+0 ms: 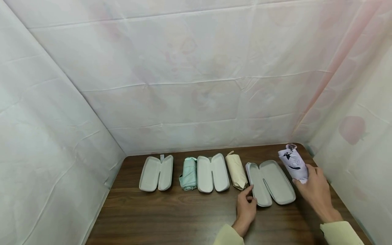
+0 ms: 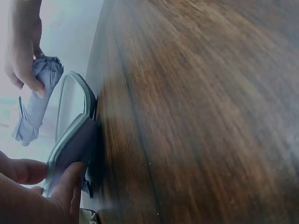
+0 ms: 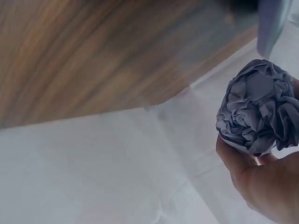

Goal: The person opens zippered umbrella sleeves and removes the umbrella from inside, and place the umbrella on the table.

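My right hand (image 1: 316, 189) grips a folded lavender umbrella (image 1: 293, 163) with dark markings near the table's right side. Its gathered fabric end (image 3: 254, 109) faces the camera in the right wrist view. To its left lies an open zip case (image 1: 278, 182), its two grey-lined halves spread apart. My left hand (image 1: 246, 207) holds the near-left edge of this case, thumb on one side and fingers on the other. The left wrist view shows the case's lavender outer shell (image 2: 70, 154) between them, with the umbrella (image 2: 39, 98) raised beyond it.
Left of my left hand lies a folded cream umbrella (image 1: 237, 171). Beside it is another open case (image 1: 219, 173), then a folded mint umbrella (image 1: 189, 173) and a smaller open case (image 1: 150, 174). A dark wooden table (image 1: 159, 217) carries everything, with pale cloth (image 1: 190, 102) hanging around it.
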Available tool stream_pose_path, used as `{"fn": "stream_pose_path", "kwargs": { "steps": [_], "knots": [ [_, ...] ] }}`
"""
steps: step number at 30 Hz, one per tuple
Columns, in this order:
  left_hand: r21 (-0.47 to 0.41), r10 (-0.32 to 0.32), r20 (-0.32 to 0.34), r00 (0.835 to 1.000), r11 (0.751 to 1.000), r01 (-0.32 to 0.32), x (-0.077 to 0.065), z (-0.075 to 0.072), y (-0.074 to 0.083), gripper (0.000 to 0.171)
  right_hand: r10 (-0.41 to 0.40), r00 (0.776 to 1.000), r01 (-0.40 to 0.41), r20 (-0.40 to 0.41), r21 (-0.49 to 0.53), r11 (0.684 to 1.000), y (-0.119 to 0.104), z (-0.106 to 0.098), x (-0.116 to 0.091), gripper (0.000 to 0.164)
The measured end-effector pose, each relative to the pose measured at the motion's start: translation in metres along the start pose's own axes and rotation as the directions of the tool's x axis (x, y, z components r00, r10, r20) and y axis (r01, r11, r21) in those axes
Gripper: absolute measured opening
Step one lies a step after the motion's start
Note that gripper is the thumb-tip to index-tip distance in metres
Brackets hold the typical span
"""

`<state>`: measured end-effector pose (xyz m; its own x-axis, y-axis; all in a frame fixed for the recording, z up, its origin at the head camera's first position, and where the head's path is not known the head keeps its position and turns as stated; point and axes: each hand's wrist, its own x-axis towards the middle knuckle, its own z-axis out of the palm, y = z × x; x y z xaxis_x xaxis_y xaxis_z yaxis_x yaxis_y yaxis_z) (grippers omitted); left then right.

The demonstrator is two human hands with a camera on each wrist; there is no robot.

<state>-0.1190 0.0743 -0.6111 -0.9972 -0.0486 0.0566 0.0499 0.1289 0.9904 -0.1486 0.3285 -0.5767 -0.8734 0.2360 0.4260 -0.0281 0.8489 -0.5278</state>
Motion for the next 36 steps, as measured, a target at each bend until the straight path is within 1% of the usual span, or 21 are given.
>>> {"fn": "stream_pose_path", "kwargs": {
  "steps": [5,6,7,9,10,14,16,19,25,27,29,32,36],
  "knots": [
    [0.017,0.017,-0.001,1.0,1.0,-0.017,0.002,0.0,0.001,0.047,-0.07,0.997,0.07,-0.032,-0.028,0.997,0.006,-0.001,0.006,0.076],
    [0.021,0.016,0.001,1.0,1.0,-0.016,0.003,0.0,0.0,0.047,-0.077,0.997,0.076,-0.032,-0.031,0.997,0.008,-0.001,0.007,0.076],
    [0.014,0.001,0.004,1.0,1.0,-0.001,0.003,0.0,0.0,0.047,-0.081,0.996,0.08,-0.031,-0.036,0.996,0.009,-0.001,0.008,0.076],
    [0.021,-0.001,0.006,1.0,1.0,0.001,0.005,0.0,0.0,0.048,-0.089,0.996,0.088,-0.023,-0.044,0.995,0.011,0.0,0.009,0.076],
    [0.032,0.011,0.007,1.0,0.999,-0.011,0.006,0.0,-0.001,0.048,-0.092,0.996,0.091,-0.02,-0.046,0.995,0.012,0.001,0.01,0.075],
    [0.038,0.024,0.013,1.0,0.999,-0.024,0.01,0.0,-0.002,0.05,-0.1,0.995,0.1,-0.005,-0.051,0.994,0.015,0.005,0.013,0.073],
    [0.04,0.035,0.025,0.999,0.999,-0.036,0.011,-0.001,-0.001,0.051,-0.097,0.995,0.097,0.0,-0.051,0.994,0.017,0.007,0.014,0.072],
    [0.026,0.027,0.036,0.999,0.999,-0.028,0.012,0.0,0.002,0.051,-0.091,0.996,0.091,0.005,-0.05,0.995,0.021,0.01,0.015,0.07],
    [0.04,0.019,0.003,1.0,0.999,-0.019,0.012,0.005,0.008,0.048,-0.076,0.997,0.078,0.024,-0.053,0.996,0.031,0.015,0.019,0.067],
    [0.056,0.023,-0.002,1.0,0.998,-0.023,0.011,0.008,0.009,0.047,-0.068,0.997,0.07,0.035,-0.055,0.996,0.034,0.017,0.021,0.066],
    [0.068,0.014,-0.011,1.0,0.998,-0.013,0.011,0.011,0.01,0.047,-0.059,0.997,0.062,0.05,-0.058,0.996,0.038,0.018,0.022,0.066],
    [0.093,0.023,-0.019,1.0,0.995,-0.021,0.011,0.014,0.012,0.047,-0.041,0.996,0.046,0.074,-0.061,0.997,0.041,0.019,0.023,0.064],
    [0.082,0.022,-0.015,1.0,0.996,-0.021,0.013,0.018,0.013,0.048,-0.01,0.994,0.016,0.112,-0.061,0.998,0.043,0.019,0.023,0.063]
  ]
}}
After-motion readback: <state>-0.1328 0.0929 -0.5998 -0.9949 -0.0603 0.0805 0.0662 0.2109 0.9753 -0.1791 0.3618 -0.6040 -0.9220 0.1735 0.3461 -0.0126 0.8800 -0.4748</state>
